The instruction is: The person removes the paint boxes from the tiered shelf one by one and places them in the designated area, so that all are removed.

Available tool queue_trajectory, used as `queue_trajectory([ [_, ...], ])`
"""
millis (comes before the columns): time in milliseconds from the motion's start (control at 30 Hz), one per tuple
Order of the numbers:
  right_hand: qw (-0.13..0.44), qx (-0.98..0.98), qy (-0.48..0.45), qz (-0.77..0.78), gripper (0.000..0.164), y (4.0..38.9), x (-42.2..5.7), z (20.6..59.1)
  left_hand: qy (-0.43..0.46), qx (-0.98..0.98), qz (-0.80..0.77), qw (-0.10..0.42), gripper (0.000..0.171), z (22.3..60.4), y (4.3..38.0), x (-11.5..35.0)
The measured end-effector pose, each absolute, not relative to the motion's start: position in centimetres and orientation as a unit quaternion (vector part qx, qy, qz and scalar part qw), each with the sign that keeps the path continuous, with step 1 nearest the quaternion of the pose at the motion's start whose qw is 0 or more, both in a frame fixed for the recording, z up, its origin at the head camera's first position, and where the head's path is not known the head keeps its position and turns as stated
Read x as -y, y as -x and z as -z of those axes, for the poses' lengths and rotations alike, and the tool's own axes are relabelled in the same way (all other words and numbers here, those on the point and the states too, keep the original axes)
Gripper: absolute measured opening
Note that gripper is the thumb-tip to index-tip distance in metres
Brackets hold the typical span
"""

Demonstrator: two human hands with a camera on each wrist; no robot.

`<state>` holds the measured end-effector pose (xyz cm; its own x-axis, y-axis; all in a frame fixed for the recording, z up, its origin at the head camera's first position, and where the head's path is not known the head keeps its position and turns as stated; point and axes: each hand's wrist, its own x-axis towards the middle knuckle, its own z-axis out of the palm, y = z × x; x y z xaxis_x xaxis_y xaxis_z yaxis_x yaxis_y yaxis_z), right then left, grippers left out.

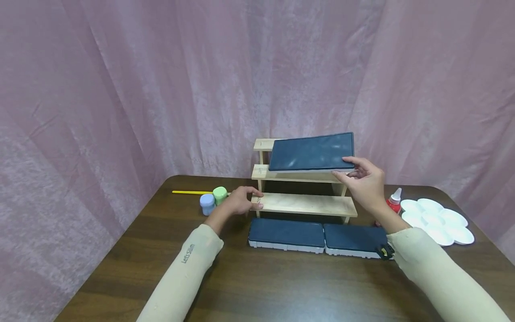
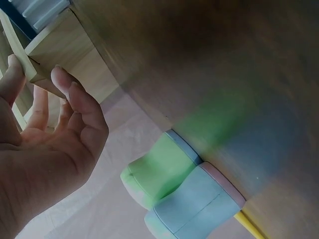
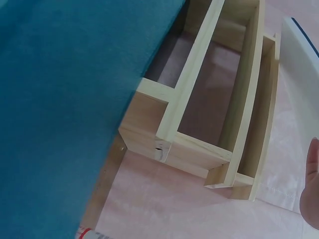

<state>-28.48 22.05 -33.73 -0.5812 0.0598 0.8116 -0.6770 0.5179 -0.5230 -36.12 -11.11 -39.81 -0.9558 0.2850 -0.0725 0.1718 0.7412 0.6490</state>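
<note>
Box [image 1: 311,153], dark-topped, hangs tilted by the wooden stand [image 1: 261,171] — right hand [image 1: 366,181] pinching its near right corner, left hand [image 1: 240,201] gripping the lowest shelf's [image 1: 307,204] left end. I'd judge it light, stiff, slick-topped — safest held by opposite edges.

Backdrop: pale pink crushed-velvet curtain [image 1: 193,89], hung in long, mostly vertical folds, spanning the full width of the head view. Nap mottled, lighter and darker patches throughout; a few slanting creases at upper left. Cloth shows beyond the table's far edge and down past both sides.

Furniture: dark brown wood-grain table [image 1: 257,290] with rounded far corners, its far edge near the curtain. Grain runs mostly crosswise in the head view. Surface smooth, somewhat glossy; blurred reflections in the left wrist view.

Light: soft, diffuse; pale sheen on the tabletop toward the near side.
</note>
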Motion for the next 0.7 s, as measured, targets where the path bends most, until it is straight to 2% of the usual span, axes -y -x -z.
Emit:
queue_trajectory([
  [333, 0.433, 0.750, -0.250, -0.432, 0.044, 27.4, -22.4, 34.0, -0.123, -0.928, -0.342, 0.083, 0.038, 39.9, 36.4, 11.2],
  [700, 0.439, 0.748, -0.254, -0.428, 0.045, 26.5, -22.6, 34.6, -0.120, -0.930, -0.338, 0.080, 0.037, 40.1, 36.4, 11.4],
])
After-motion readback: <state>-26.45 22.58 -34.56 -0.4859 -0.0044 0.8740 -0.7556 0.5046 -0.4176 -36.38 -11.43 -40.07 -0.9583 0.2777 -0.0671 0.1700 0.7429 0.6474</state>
